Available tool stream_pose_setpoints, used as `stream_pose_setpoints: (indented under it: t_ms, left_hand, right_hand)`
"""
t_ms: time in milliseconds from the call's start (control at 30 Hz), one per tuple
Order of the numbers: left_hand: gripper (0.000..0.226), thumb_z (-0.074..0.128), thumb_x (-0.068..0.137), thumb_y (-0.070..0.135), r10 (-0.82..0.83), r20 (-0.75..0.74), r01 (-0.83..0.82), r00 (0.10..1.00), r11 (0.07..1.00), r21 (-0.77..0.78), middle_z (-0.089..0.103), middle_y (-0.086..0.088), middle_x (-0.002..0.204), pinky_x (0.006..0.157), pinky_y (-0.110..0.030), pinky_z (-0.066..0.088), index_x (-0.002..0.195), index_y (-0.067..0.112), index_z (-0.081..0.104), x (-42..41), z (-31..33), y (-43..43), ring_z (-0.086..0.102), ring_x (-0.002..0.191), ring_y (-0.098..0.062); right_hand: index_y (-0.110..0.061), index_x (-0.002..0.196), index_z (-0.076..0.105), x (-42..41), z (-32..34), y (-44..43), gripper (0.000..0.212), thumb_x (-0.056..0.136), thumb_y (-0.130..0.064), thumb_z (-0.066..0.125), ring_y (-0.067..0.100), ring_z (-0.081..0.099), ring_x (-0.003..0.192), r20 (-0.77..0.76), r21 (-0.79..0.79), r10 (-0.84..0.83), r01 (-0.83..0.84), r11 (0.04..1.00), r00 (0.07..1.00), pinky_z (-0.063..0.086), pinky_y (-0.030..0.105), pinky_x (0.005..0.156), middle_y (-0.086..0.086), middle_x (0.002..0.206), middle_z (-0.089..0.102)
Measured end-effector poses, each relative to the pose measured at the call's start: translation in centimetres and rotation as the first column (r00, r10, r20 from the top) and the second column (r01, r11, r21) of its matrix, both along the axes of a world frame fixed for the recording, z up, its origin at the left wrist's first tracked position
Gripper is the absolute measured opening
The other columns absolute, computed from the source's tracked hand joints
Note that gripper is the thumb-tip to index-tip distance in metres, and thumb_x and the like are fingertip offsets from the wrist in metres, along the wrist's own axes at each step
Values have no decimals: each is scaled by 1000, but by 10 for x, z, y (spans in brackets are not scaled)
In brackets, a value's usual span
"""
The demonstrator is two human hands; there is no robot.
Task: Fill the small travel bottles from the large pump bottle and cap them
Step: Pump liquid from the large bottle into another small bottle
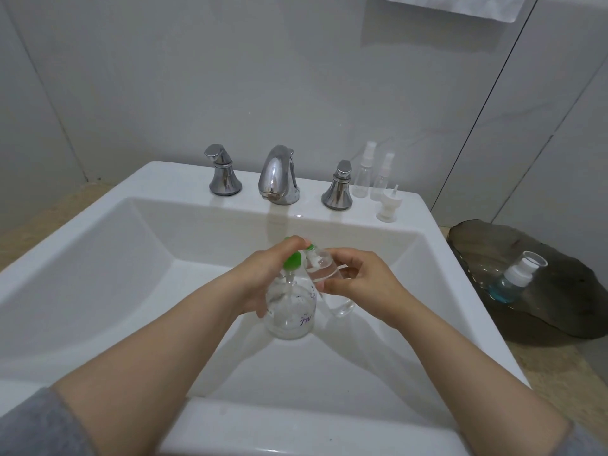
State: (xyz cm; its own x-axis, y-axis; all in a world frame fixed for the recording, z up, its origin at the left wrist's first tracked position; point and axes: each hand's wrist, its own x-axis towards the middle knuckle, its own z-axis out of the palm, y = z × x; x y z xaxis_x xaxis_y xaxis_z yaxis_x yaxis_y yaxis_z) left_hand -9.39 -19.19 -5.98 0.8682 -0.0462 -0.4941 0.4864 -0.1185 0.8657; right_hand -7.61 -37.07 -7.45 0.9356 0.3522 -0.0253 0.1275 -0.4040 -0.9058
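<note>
Over the white sink basin (98, 278), both hands meet at centre. Left hand (263, 278): wrapped around the large pump bottle (291, 311), palm against its left side, fingers curled up over the green pump head (292, 261), fingertips on top of it. Bottle is clear, held upright above the basin floor, contents clear, purple writing on the lower front.

Right hand (358, 281): closed around a small travel bottle (325, 269), thumb in front, fingers behind. Small bottle is clear, tilted, its uncapped neck just beside the green pump spout; whether spout and neck touch cannot be told. Liquid level inside not readable. A rounded clear shape shows below the right hand, just right of the pump bottle; what it is cannot be told.

Beyond the hands, on the sink's back ledge: chrome faucet (278, 176) with left handle (223, 172) and right handle (339, 187). Just right of the right handle, two clear spray bottles (371, 176) stand upright with caps on, apparently empty. In front of them, a loose white cap (390, 207) stands on the ledge, apart from both hands.

Right of the right hand, off the sink, a dark glass tray (543, 317) lies on the counter. One small bottle with blue liquid (513, 281) lies in it, leaning, white collar and clear overcap fitted.

Grey sleeves (36, 426) are pushed up on both forearms.
</note>
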Motion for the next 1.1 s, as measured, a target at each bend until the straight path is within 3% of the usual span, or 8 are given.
stream_pose_setpoints:
  t_ms: [133,233,400,700,800,900,1000,1100]
  left_hand:
    - [82,59,54,69,-10,-21,9,1000,1000,-16,57,-6,132,111,-61,27,123,25,62,-1,0,1,55,105,-30]
    - [92,61,56,77,-37,-41,36,998,998,-43,51,-7,141,114,-66,21,134,30,56,-2,2,1,51,124,-36]
    - [71,49,82,73,-27,-27,25,999,997,-68,48,-6,146,114,-69,15,140,32,51,-2,3,1,47,130,-37]
    - [92,61,58,76,-41,-1,41,999,999,-24,47,-7,149,111,-68,20,136,28,56,-3,6,-2,42,136,-41]
    - [73,61,66,68,-27,22,28,999,1000,-10,54,-7,137,109,-62,25,123,22,61,-2,4,-1,53,119,-36]
    - [78,61,62,67,-24,9,24,1000,1000,3,54,-7,134,106,-61,30,126,23,62,0,1,0,52,113,-35]
    - [67,60,66,66,-15,20,15,1000,1000,0,58,-5,126,104,-59,32,118,25,64,-2,2,-1,53,103,-31]
    - [59,59,71,67,-37,2,37,999,999,0,63,-3,119,87,-44,41,112,26,64,-1,1,1,56,90,-24]
  right_hand:
    - [-28,105,72,-1,2,1,34,76,-11,78,16,69,95,-1,16,2,-2,1000,1000,52,46,96,-3,102,73]
    - [-30,105,72,-2,5,0,36,77,-10,77,15,70,94,16,38,0,-1,999,1000,53,44,96,-5,101,73]
    - [-31,106,71,-2,5,1,35,77,-11,77,16,69,95,35,39,-4,3,999,999,53,45,95,-5,102,73]
    - [-28,105,71,-4,7,0,35,77,-8,76,14,70,92,16,29,-2,1,1000,1000,54,41,94,-3,99,74]
    - [-28,104,72,-4,7,0,33,77,-9,76,13,70,92,2,1,9,-9,1000,1000,53,40,95,-4,99,73]
    - [-27,105,72,-5,7,1,33,77,-10,76,12,70,91,0,-10,9,-9,1000,1000,53,41,95,-5,99,73]
    - [-28,103,72,-6,7,0,32,77,-9,76,11,70,92,-2,-1,11,-11,1000,1000,52,41,96,-6,97,73]
    - [-29,103,72,-7,7,1,32,78,-9,76,12,70,92,-2,7,13,-13,1000,1000,52,42,96,-5,97,73]
